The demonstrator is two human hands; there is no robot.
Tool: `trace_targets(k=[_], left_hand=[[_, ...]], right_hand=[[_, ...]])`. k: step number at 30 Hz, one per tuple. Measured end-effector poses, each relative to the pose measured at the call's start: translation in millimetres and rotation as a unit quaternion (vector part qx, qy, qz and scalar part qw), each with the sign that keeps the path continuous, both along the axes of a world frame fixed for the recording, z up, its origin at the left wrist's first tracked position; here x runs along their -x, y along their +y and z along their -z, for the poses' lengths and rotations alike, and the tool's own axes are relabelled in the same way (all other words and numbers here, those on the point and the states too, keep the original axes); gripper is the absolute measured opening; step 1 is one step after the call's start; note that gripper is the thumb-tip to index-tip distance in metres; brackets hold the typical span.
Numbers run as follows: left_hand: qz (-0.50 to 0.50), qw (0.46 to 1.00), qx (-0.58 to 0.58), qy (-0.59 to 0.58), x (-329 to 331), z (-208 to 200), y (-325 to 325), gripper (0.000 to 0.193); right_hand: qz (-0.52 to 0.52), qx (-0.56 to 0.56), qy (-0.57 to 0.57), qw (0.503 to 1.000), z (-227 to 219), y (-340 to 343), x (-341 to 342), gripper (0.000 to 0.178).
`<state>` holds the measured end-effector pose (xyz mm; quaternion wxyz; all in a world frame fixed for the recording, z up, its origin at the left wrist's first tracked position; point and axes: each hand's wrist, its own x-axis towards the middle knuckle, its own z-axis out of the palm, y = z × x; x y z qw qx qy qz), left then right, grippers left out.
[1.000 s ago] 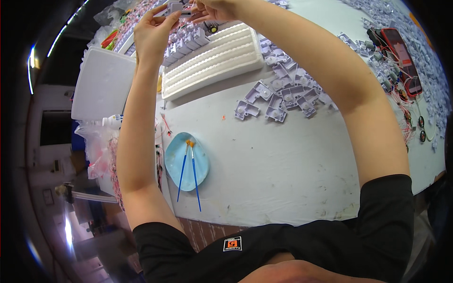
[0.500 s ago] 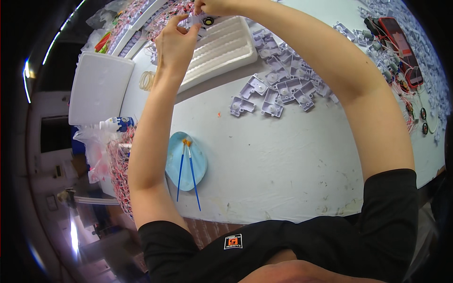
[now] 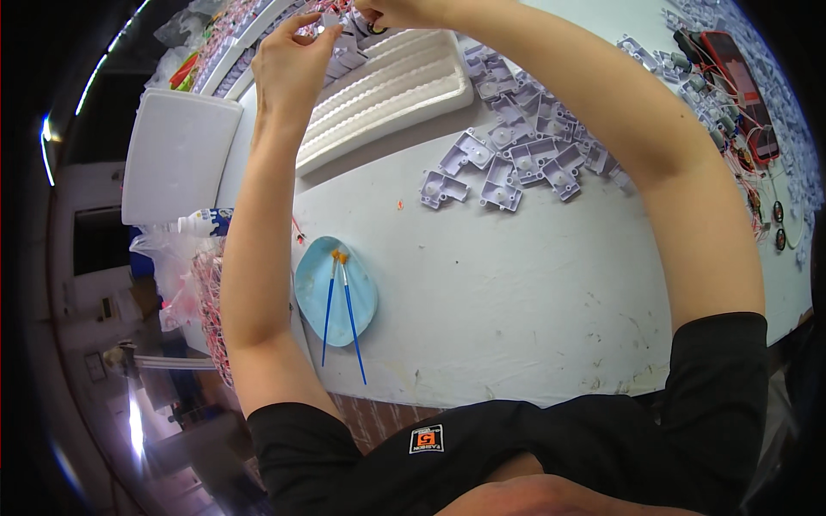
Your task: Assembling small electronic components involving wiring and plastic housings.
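Dish [image 3: 308,292]: on the surface [image 3: 525,301], left of middle
Brushes [image 3: 352,310]: heads in the dish, handles past its near rim
Tray [image 3: 400,82]: beyond the dish, left of the housings [image 3: 513,165]
Phone [image 3: 742,96]: far right, past the right arm [image 3: 671,155]
Left hand [image 3: 292,69]: near the tray's far left
Right hand [image 3: 400,12]: to its right

Below and right of the light-blue dish [image 3: 311,284], a chest patch [image 3: 427,439] on the black T-shirt [image 3: 551,439] — black and orange, white-edged — bears a numeral and lettering. Up-left of the dish, the white-and-blue bottle's [image 3: 205,222] print is illegible.
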<state>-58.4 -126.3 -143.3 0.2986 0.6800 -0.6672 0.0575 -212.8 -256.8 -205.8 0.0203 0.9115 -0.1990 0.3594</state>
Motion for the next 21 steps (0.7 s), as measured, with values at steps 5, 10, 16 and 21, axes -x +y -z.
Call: trace_targets(k=[5,10,16,21], left_hand=[[0.009,1.000,0.007,-0.006,2.3,-0.3,0.1,0.043],[-0.021,0.999,0.025,0.010,11.4,-0.4,5.4,0.035],[0.014,0.997,0.074,0.016,7.3,2.9,5.7,0.028],[0.017,0.997,0.074,0.008,8.5,4.3,8.5,0.026]], right_hand=[[0.143,-0.026,-0.080,0.986,23.9,8.9,-19.7,0.008],[0.176,-0.146,-0.155,0.961,43.9,29.3,-28.7,0.010],[0.168,-0.219,-0.201,0.940,40.7,32.4,-32.6,0.014],[0.153,-0.210,-0.185,0.948,41.4,31.9,-26.8,0.016]])
